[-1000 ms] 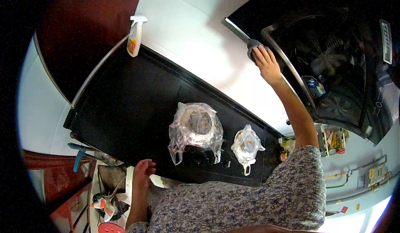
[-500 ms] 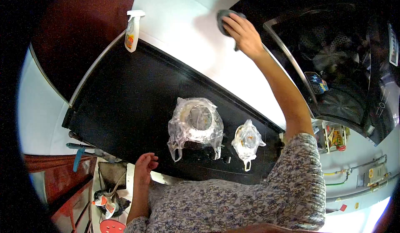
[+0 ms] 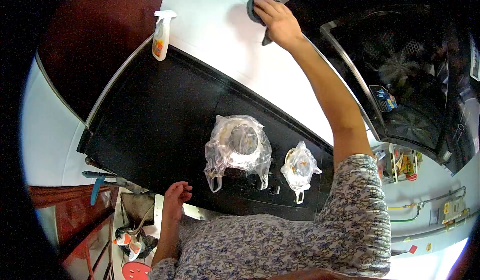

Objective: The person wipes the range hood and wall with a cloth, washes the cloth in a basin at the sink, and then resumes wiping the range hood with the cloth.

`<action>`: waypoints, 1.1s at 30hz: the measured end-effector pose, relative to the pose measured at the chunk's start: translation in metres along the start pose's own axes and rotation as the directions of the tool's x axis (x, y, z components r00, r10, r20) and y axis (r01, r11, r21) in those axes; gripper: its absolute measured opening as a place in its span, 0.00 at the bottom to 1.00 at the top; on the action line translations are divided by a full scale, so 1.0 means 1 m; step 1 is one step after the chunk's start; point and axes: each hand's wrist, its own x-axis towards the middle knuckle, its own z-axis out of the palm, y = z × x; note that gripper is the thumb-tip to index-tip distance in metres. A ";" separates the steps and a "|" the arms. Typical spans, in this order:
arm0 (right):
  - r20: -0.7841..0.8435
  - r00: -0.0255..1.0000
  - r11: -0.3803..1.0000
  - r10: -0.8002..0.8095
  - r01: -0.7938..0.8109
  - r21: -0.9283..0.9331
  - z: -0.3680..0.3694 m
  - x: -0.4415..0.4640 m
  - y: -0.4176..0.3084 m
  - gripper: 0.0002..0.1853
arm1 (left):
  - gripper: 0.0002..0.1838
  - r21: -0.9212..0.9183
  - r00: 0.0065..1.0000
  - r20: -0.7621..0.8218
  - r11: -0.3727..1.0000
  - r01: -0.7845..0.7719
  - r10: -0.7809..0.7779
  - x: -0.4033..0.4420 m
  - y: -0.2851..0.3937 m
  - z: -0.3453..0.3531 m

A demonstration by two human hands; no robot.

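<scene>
My right hand [image 3: 281, 24] reaches up and presses a dark grey-green cloth [image 3: 255, 11] against the white wall [image 3: 215, 25]; a loose end of the cloth hangs below the palm. My left hand [image 3: 177, 196] hovers by the front edge of the black cooktop counter [image 3: 150, 115], empty, with its fingers loosely bent and apart. A clear plastic bag [image 3: 237, 147] covers the larger burner, and a second plastic bag [image 3: 301, 170] wraps a smaller item to its right. A white spray bottle [image 3: 161, 37] stands at the counter's back left corner.
A dark range hood [image 3: 345, 62] slants close beside my right arm. Blue-handled tool [image 3: 96, 187] hangs at the counter's left end. Below lie a red round stool top [image 3: 136, 271] and a black item with orange parts [image 3: 137, 245]. Shelves [image 3: 402, 164] and pipes line the right wall.
My right hand and the cloth have slid up and to the left along the white wall. My left hand has barely moved and stays empty.
</scene>
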 end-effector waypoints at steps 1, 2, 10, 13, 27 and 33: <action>-0.040 0.998 0.998 -0.040 0.042 0.050 -0.010 -0.013 0.003 0.26 | 0.11 -0.003 1.000 0.004 1.000 0.020 -0.020 0.001 -0.003 -0.003; -0.084 0.993 0.991 -0.081 0.089 0.095 -0.022 -0.027 0.006 0.25 | 0.11 -0.009 0.999 0.009 0.999 0.037 -0.037 0.003 -0.008 -0.007; -0.139 0.988 0.992 0.064 -0.078 -0.101 -0.030 -0.058 0.036 0.28 | 0.11 0.006 0.999 -0.005 0.999 0.040 -0.040 0.012 0.000 -0.016; -0.057 0.996 0.997 0.071 -0.069 0.039 0.015 -0.019 0.002 0.30 | 0.11 0.020 0.999 0.019 0.999 0.033 -0.033 0.017 0.006 -0.011; -0.213 0.429 0.471 0.878 -0.686 0.556 -0.008 -0.176 -0.042 0.30 | 0.11 0.041 0.996 0.046 0.996 0.080 -0.081 0.014 0.011 -0.009; -0.440 0.573 0.716 0.691 -0.627 0.308 0.034 -0.108 -0.031 0.26 | 0.11 -0.034 0.997 0.070 0.998 0.044 -0.042 0.012 0.017 -0.007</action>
